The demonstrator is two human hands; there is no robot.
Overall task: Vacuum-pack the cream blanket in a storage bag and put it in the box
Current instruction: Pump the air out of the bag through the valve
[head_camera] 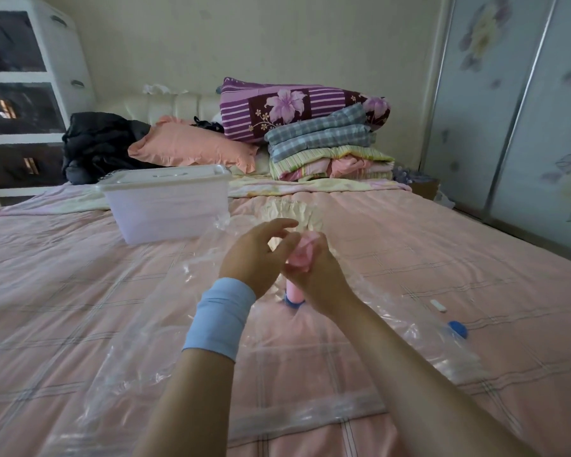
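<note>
Right hand point(314, 275) grips the pink pump point(293, 291), which stands upright on the bag's point(139, 341) blue valve point(292, 303). Left hand point(256, 255) hovers beside the pump's top, fingers loosely spread, holding nothing. The cream blanket point(292, 211) lies bunched in the bag's far end, mid-bed point(409, 245), just beside the lidded box point(168, 206).
</note>
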